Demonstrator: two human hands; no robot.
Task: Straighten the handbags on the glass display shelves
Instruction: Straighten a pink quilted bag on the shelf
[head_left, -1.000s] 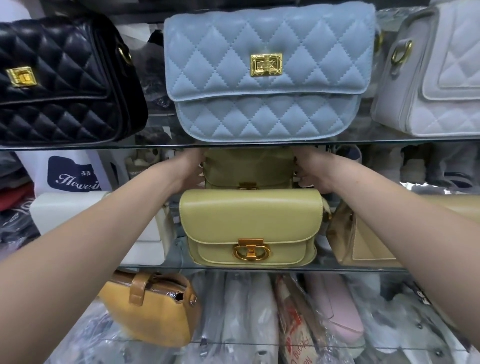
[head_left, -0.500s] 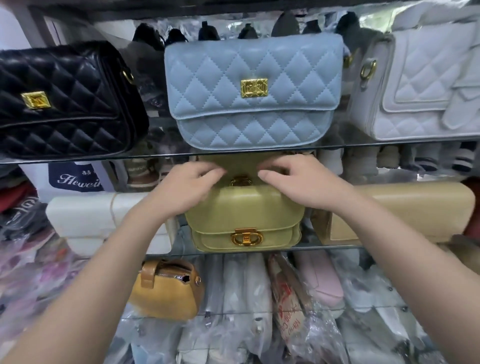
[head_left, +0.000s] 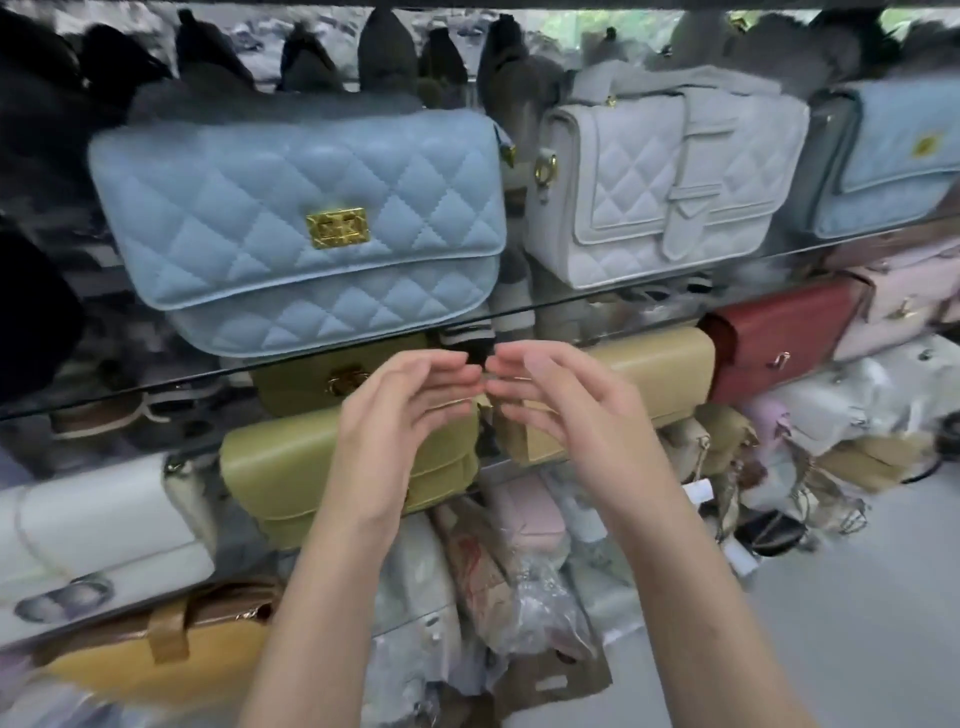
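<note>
Quick count, top glass shelf (head_left: 639, 297) first: 3 quilted bags in clear view. There's a light blue bag (head_left: 296, 234) w/ a gold clasp on the left, a white quilted bag (head_left: 665, 187) in the middle, and a pale blue bag (head_left: 893, 161) cut off at the right edge. Dark shape at far left is too blurry to call.

Shelf below: 2 olive ones, the front olive bag (head_left: 280, 473) and the rear olive bag (head_left: 306, 382) right behind it, gold clasp showing on the rear one. Just right of them is 1 long beige bag (head_left: 660, 374), then 1 red bag (head_left: 779, 338) and 1 pink bag (head_left: 904, 306). Also 1 white bag (head_left: 93, 525) at the left. Lower down: 1 mustard bag (head_left: 156, 660) w/ a brown strap, plus a heap of plastic-wrapped stuff (head_left: 519, 582).

Hands: both are up in front of that second shelf, forearms coming in from the bottom. The left hand (head_left: 400, 415) overlaps the front olive bag's right end, and the right hand (head_left: 566, 405) overlaps the beige bag's left end. Fingers are loosely curved, tips pointing at each other and nearly meeting. Neither is gripping anything afaict, and I can't tell if they actually touch the bags behind them.
</note>
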